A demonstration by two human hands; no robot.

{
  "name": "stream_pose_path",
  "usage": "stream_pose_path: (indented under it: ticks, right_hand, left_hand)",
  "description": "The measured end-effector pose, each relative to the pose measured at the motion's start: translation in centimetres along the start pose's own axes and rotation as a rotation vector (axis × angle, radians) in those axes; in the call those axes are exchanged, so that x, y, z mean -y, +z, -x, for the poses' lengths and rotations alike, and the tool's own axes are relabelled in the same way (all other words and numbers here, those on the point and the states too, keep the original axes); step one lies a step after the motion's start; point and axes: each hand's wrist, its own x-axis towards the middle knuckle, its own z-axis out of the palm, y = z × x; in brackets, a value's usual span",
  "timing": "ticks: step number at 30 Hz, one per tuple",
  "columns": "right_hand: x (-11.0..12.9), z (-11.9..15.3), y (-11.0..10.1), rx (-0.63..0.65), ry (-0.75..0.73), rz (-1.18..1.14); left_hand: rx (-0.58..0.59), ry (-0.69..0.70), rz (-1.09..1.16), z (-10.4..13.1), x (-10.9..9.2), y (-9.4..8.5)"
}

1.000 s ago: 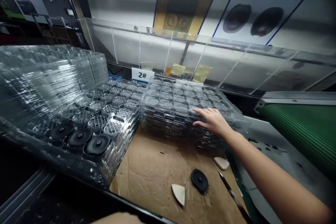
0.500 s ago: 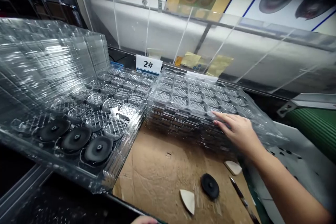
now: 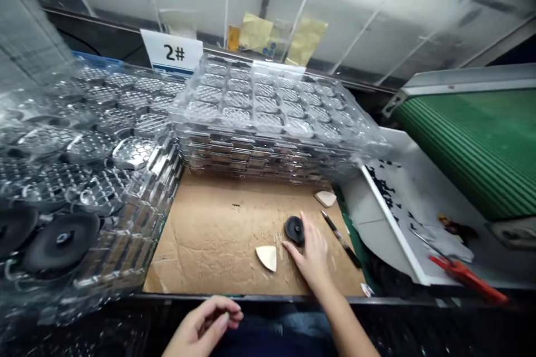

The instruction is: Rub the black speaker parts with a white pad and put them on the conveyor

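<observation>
On the cardboard sheet lies a black, rounded rubber-looking disc with a small raised centre. My right hand is at its right side, index finger by the upper edge and thumb apart below it; the disc still lies flat. My left hand hovers at the front edge, fingers loosely curled and nothing visible in them. A cream wedge-shaped piece is left of my right thumb. To the right lie a dark pen-like tool and a second cream wedge.
Stacked clear plastic trays stand behind the cardboard. At left, another tray stack holds black discs. A white bin with black scraps, a red-handled tool and a green ribbed conveyor are at right.
My right hand has left the clear tray stack and come down beside the black disc. My left hand has risen further into view. The camera has turned right and downward.
</observation>
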Motion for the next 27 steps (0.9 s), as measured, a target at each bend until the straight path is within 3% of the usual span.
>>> stream_pose_path:
  ticks: [2, 5, 7, 10, 13, 16, 19, 22, 27]
  right_hand:
    - [0.5, 0.2, 0.7, -0.039, 0.072, -0.047]
    - [2.1, 0.0, -1.4, -0.016, 0.085, -0.161]
    - [3.6, 0.0, -3.9, 0.070, 0.020, -0.258]
    - [5.8, 0.7, -7.0, 0.311, -0.187, -0.426]
    - [6.9, 1.8, -7.8, 0.422, -0.247, -0.498]
    - [7.1, 3.1, -6.8, 0.318, -0.110, -0.491]
    - [7.0, 3.7, -6.1, 0.219, -0.009, -0.494]
    - [6.5, 3.5, -6.3, 0.203, -0.005, -0.482]
    - [5.3, 2.5, -7.4, 0.290, -0.044, -0.494]
  left_hand:
    - [0.029, 0.035, -0.039, -0.5, -1.1, 1.2]
    - [0.052, 0.040, 0.086, -1.5, -2.9, 3.2]
    - [0.091, -0.025, 0.358, -2.4, -3.9, 4.5]
    - [0.236, -0.171, 0.776, -3.9, -4.8, 6.3]
    - [0.233, -0.278, 0.954, -5.2, -5.3, 7.7]
    - [0.125, -0.244, 0.967, -5.8, -5.6, 8.8]
    - [0.087, -0.172, 0.926, -6.1, -5.7, 9.8]
    - [0.125, -0.121, 0.873, -6.4, -5.5, 10.6]
    - [0.233, -0.084, 0.823, -6.7, -4.9, 10.4]
